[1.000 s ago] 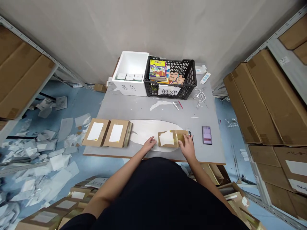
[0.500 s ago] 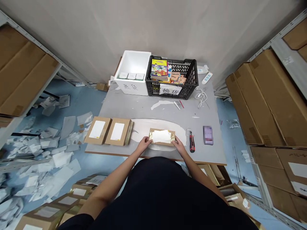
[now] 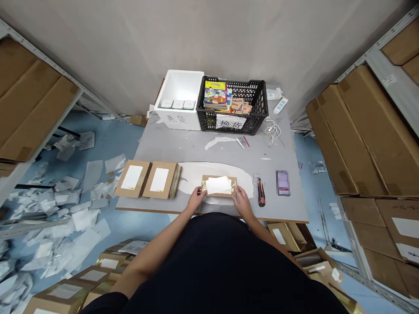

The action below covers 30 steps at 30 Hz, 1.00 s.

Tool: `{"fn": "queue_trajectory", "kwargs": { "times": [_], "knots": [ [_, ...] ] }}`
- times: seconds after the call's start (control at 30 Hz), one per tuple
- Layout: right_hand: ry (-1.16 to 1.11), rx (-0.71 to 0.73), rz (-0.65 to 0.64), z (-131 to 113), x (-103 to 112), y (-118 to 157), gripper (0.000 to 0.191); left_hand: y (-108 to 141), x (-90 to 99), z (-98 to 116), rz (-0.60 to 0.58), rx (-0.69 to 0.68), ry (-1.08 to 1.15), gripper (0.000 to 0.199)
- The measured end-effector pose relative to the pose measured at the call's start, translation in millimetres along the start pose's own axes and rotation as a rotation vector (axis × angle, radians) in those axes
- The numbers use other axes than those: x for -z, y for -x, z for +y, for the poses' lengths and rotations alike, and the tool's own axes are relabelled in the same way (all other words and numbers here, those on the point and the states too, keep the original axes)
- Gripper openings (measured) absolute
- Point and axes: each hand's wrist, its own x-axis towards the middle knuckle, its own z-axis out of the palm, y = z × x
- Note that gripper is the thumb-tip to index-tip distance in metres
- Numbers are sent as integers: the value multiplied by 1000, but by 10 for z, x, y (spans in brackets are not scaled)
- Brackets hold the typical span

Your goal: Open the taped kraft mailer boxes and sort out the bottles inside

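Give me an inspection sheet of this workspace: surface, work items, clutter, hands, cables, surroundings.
Surface: grey table, pale patch near the front.
Work items: small labelled carton lying flat; two labelled boxes to its left.
Clutter: box cutter and phone right of the carton; red strip farther back.
Hands: left hand and right hand hold the carton's opposite ends.
Cables: white cable, loosely coiled, right of the black crate.
Surroundings: white foam box beside the crate; loose paper on the left floor; shelved cartons both sides.

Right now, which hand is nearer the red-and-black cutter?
Right. The right hand is left of the cutter; the left hand is farther left, at the left end of the parcel.
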Motion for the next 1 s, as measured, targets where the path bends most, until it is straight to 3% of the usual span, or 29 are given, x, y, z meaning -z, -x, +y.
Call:
{"fn": "queue_trajectory", "kwargs": {
  "times": [0.13, 0.33, 0.5, 0.63, 0.8, 1.0],
  "knots": [
    [-23, -71, 43, 192, 76, 118, 51, -2, 0, -15, -11, -36, -27, 51],
    [69, -441, 276, 753, 423, 199, 57, -2, -4, -13, -25, -54, -113, 64],
    [214, -630, 242, 1027, 624, 176, 59, 1, 19, 59, -6, -132, -252, 77],
    [211, -713, 188, 1099, 623, 103, 56, -5, 57, 204, 8, -363, -568, 83],
    [143, -775, 180, 1211, 634, -21, 56, -43, 14, 434, -141, -640, -856, 80],
    [22, -802, 162, 1264, 756, -1, 44, -149, -96, 610, -284, -669, -932, 85]
  ]
}}
